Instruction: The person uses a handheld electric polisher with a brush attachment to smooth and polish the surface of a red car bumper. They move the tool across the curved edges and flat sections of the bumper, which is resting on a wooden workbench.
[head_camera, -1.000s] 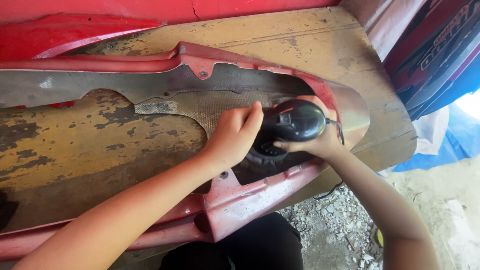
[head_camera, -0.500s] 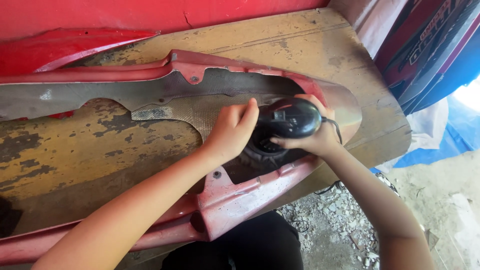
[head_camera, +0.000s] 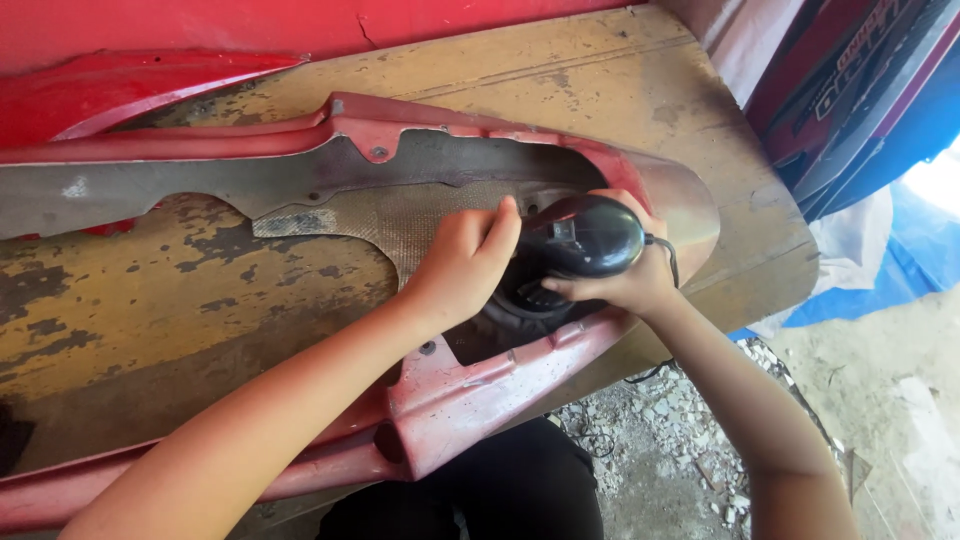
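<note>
Sander (head_camera: 585, 238): black rounded-body power tool, glossy top w/ small light patch, dark round base under it, thin black cord off its right end. Sits inside the curved end of a red body panel (head_camera: 470, 385), which lies open side up on a worn wooden board (head_camera: 150, 300). Right hand (head_camera: 625, 285) wraps the sander from below/right, fingers curled on its lower edge, thumb side over the top; firm grasp. Left hand (head_camera: 465, 262) closed in a loose fist at the tool's left end, knuckles up, pressed against the housing; can't tell whether fingers actually grip a part of it. Panel inner face is grey, mesh-textured, w/ red rim chipped and scuffed, paint worn pale along the near edge. Board has yellowish paint flaking to dark patches. Second red panel (head_camera: 140, 85) lies past the first, at top left. Blue tarp (head_camera: 850, 290) and gravel (head_camera: 650, 420) at right, below board edge.
</note>
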